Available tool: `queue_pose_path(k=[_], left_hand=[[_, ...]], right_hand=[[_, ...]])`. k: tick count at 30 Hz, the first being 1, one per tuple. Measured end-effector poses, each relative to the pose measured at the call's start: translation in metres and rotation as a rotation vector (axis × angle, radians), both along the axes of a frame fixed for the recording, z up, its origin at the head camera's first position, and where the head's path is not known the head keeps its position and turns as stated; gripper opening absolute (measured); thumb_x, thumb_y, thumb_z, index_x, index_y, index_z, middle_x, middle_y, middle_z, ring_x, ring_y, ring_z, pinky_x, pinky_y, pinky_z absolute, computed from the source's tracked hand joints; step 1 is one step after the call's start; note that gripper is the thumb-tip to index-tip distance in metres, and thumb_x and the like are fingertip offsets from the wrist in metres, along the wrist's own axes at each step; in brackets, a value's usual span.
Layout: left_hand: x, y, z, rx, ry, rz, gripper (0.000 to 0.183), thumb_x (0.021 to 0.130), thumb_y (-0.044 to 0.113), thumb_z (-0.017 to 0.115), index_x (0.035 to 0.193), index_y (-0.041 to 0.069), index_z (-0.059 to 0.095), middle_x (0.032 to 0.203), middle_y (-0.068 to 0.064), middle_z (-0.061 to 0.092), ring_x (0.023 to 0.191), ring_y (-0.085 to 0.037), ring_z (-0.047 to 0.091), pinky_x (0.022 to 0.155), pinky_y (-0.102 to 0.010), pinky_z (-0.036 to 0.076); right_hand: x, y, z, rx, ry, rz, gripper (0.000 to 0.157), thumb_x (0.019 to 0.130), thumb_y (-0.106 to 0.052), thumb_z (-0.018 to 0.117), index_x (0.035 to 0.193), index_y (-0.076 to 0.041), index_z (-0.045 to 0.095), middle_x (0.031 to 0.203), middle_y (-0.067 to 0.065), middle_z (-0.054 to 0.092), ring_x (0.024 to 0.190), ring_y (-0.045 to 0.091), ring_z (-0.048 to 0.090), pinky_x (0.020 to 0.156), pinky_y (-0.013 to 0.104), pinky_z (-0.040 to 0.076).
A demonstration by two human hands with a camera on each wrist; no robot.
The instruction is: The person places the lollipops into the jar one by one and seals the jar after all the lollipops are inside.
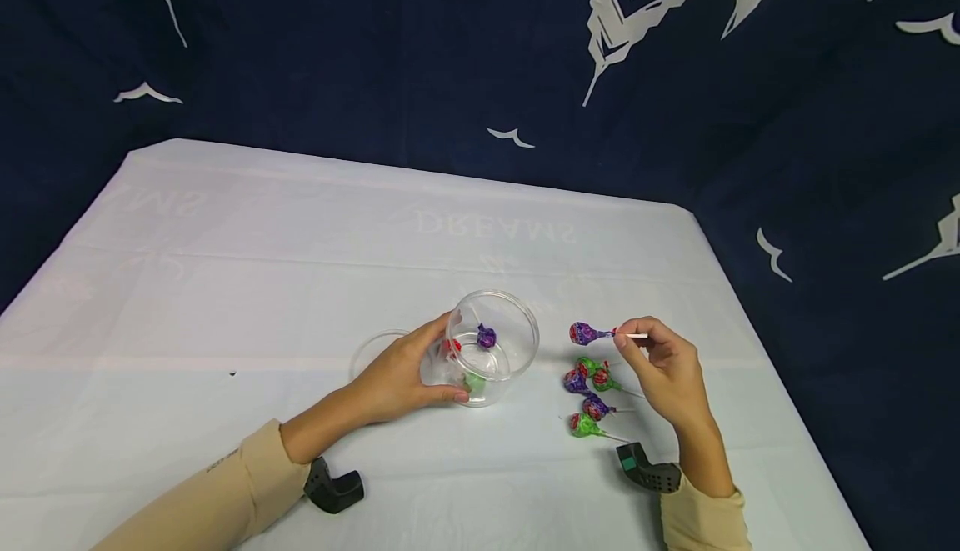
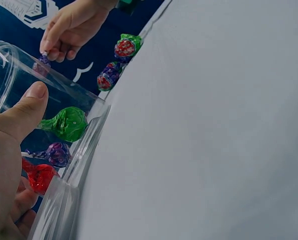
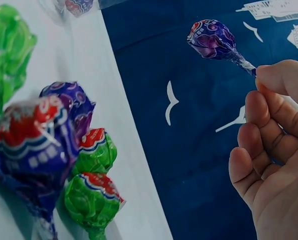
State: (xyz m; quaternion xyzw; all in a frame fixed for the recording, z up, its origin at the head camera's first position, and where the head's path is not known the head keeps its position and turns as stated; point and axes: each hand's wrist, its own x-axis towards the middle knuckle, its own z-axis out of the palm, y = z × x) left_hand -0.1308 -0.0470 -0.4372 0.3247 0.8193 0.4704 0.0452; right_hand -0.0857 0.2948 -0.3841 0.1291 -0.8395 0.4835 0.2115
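My left hand (image 1: 405, 376) grips a clear plastic jar (image 1: 517, 359) round its side, tilting its mouth toward me in the head view. Inside it lie a green lollipop (image 2: 69, 124), a purple lollipop (image 2: 57, 154) and a red lollipop (image 2: 41, 177). My right hand (image 1: 667, 368) pinches the stick of another purple lollipop (image 1: 582, 333) between thumb and forefinger, raised right of the jar. Below that hand, several wrapped lollipops lie in a loose row, among them a green one (image 1: 582, 425) and a purple one (image 1: 596, 407).
A clear round lid (image 1: 360, 356) lies partly behind the left hand. The white tablecloth (image 1: 225, 301) covers the table, with a dark blue patterned cloth (image 1: 375, 59) beyond its far edge. A tiny dark speck (image 1: 232, 373) sits at left.
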Motion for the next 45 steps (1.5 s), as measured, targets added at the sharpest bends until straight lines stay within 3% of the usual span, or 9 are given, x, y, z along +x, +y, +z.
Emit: queue_pose_path(k=[11, 18, 30, 45], left_hand=[[0.0, 0.001, 0.0, -0.008, 0.0, 0.0, 0.101, 0.074, 0.04, 0.087, 0.154, 0.01, 0.033, 0.149, -0.007, 0.047, 0.136, -0.028, 0.044, 0.11, -0.049, 0.038], [0.0, 0.0, 0.001, -0.009, 0.009, 0.002, 0.101, 0.075, 0.04, 0.087, 0.154, 0.011, 0.032, 0.149, -0.008, 0.047, 0.136, -0.029, 0.044, 0.11, -0.049, 0.038], [0.0, 0.0, 0.001, -0.019, -0.004, 0.004, 0.102, 0.075, 0.041, 0.087, 0.154, 0.01, 0.031, 0.15, -0.009, 0.045, 0.137, -0.03, 0.043, 0.111, -0.049, 0.037], [0.001, 0.0, 0.003, -0.028, -0.005, 0.006, 0.102, 0.074, 0.04, 0.087, 0.154, 0.011, 0.031, 0.15, -0.011, 0.045, 0.137, -0.031, 0.042, 0.111, -0.049, 0.037]], right_hand=[[0.002, -0.003, 0.007, -0.006, 0.07, 0.077, 0.003, 0.089, 0.015, 0.062, 0.091, 0.015, 0.061, 0.086, 0.012, 0.064, 0.087, 0.011, 0.058, 0.081, 0.015, 0.048], [0.001, -0.007, 0.012, -0.024, 0.093, 0.103, 0.02, 0.081, 0.029, 0.057, 0.092, 0.013, 0.062, 0.09, -0.001, 0.064, 0.088, 0.012, 0.058, 0.083, 0.016, 0.048], [-0.002, -0.013, 0.016, -0.124, 0.124, 0.193, 0.019, 0.079, 0.032, 0.054, 0.091, 0.018, 0.059, 0.09, 0.004, 0.064, 0.088, 0.013, 0.058, 0.085, 0.017, 0.048], [-0.002, -0.024, 0.03, -0.115, 0.102, 0.202, 0.015, 0.082, 0.029, 0.055, 0.091, 0.017, 0.059, 0.09, 0.003, 0.064, 0.088, 0.014, 0.057, 0.085, 0.02, 0.049]])
